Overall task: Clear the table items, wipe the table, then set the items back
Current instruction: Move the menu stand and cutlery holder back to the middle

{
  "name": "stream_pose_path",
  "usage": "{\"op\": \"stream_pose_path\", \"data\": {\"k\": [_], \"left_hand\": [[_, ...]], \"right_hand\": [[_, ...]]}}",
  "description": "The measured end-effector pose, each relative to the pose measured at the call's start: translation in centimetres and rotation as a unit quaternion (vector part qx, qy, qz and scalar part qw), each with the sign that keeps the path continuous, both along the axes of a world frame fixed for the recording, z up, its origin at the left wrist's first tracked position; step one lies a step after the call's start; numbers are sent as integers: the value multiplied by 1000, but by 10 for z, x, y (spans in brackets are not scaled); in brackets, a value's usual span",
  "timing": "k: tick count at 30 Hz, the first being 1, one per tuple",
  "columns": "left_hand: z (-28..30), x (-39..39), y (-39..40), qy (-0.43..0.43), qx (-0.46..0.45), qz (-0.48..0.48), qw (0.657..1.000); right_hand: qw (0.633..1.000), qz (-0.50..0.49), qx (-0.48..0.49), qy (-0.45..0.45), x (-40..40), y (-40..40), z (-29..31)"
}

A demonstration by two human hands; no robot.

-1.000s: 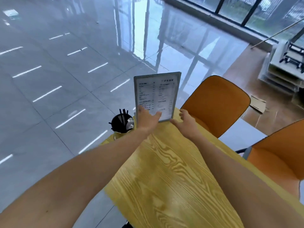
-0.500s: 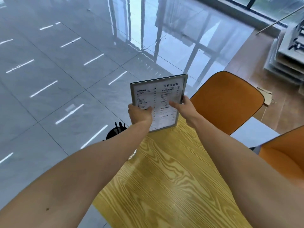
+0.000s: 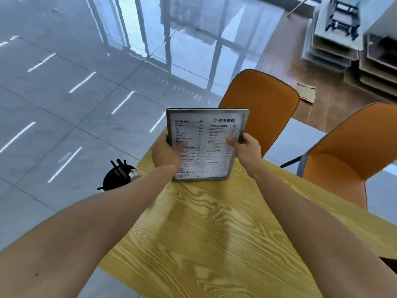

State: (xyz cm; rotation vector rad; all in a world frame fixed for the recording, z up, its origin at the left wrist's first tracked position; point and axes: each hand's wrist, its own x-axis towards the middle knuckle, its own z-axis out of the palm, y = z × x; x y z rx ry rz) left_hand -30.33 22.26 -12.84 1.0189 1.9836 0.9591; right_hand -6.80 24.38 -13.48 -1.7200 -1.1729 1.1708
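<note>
A grey-framed menu card (image 3: 206,136) with printed lists is held up above the far end of the yellow wood-grain table (image 3: 204,233). My left hand (image 3: 166,154) grips its left edge and my right hand (image 3: 247,147) grips its right edge, thumbs on the front. A black holder (image 3: 117,176) with dark sticks stands at the table's far left corner, partly hidden behind my left forearm.
Two orange chairs (image 3: 264,104) (image 3: 348,151) stand along the table's right side. Shiny grey floor tiles (image 3: 64,93) spread to the left and beyond. Stacked boards and a printer-like machine (image 3: 341,22) sit on the wooden floor at the top right.
Both hands took hold of the menu card standing at the table's far end and lifted it off the table toward me. The view tilted down and right.
</note>
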Motion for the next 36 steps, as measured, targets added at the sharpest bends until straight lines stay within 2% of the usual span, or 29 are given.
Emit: {"op": "stream_pose_path", "data": {"k": [5, 13, 18, 24, 36], "left_hand": [[10, 75, -26, -4, -2, -111, 994], [17, 208, -87, -19, -10, -276, 961], [10, 267, -130, -40, -24, -314, 948], [1, 307, -162, -16, -20, -349, 937], [-1, 330, -187, 32, 4, -377, 926]], "right_hand": [[995, -96, -3, -9, 82, -73, 4], [971, -239, 7, -19, 204, -204, 15], [956, -294, 10, -6, 254, -267, 15], [947, -320, 1, -30, 286, -314, 2], [945, -326, -4, -9, 311, -338, -9]]}}
